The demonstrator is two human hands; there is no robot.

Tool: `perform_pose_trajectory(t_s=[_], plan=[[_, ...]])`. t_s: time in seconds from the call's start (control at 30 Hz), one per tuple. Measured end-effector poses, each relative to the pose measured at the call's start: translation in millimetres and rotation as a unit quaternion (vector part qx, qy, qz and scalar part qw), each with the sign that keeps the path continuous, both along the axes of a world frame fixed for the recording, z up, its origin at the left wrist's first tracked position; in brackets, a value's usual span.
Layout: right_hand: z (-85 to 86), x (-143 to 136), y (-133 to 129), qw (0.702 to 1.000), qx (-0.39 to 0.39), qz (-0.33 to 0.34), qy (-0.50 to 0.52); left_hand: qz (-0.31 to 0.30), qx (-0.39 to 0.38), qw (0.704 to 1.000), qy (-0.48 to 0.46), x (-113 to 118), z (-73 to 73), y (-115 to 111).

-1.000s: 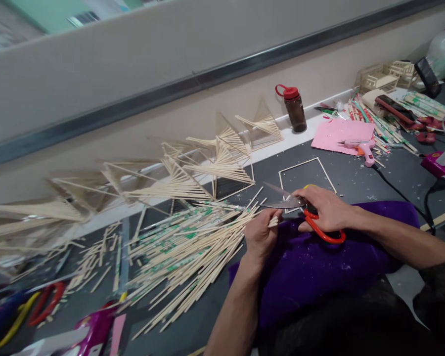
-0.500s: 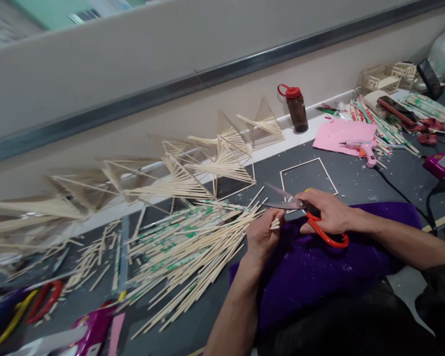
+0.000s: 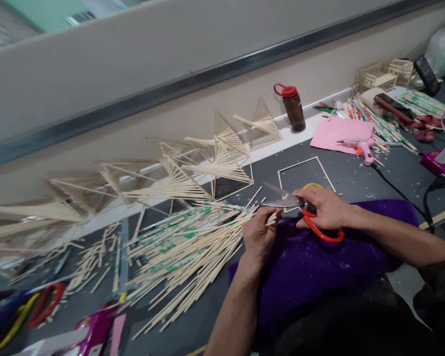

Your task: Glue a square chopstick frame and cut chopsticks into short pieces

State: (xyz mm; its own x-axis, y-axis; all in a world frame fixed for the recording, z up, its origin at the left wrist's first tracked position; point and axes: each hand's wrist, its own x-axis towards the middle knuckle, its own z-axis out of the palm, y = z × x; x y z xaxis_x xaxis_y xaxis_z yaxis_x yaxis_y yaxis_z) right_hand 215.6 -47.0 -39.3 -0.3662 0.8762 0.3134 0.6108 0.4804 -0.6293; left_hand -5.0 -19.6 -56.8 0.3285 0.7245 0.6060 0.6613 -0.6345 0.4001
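Wrapped around a few short pale wooden sticks [image 3: 271,219] is my left hand [image 3: 258,233], with the cut-looking ends poking out toward the right. My right hand [image 3: 326,210] grips scissors [image 3: 287,200] with red and yellow handles. Their blades are spread apart and lie just above my left fingers. Beside my left hand spreads a large pile of thin sticks [image 3: 203,267], some in green-printed wrappers. Behind the scissors, a square stick frame [image 3: 297,164] lies on the dark tabletop, partly covered by the blades and my right hand.
Twisted stick structures [image 3: 185,180] line the wall. A red-lidded bottle [image 3: 293,110] stands behind. To the right are a pink glue gun [image 3: 364,147] on a pink sheet [image 3: 330,131] and its cord. Purple cloth [image 3: 319,277] covers the front edge; another scissors [image 3: 46,304] lies far left.
The view has shifted slightly. More of the yellow handle now shows behind my right hand. Both hands keep nearly the same position, and the blades stay apart.
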Motion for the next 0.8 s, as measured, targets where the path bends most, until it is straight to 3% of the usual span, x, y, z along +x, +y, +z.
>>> perform_pose_trajectory(t_s=[0.43,0.8], plan=[[7.0,1.6,-1.5,0.999,-0.014,0.029,-0.003,0.012,0.019,0.998,0.062,-0.8,6.4,-6.7],[8.8,2.4,-1.5,0.998,-0.053,0.036,0.01,-0.009,-0.037,0.998,0.058,0.0,5.3,-5.8]])
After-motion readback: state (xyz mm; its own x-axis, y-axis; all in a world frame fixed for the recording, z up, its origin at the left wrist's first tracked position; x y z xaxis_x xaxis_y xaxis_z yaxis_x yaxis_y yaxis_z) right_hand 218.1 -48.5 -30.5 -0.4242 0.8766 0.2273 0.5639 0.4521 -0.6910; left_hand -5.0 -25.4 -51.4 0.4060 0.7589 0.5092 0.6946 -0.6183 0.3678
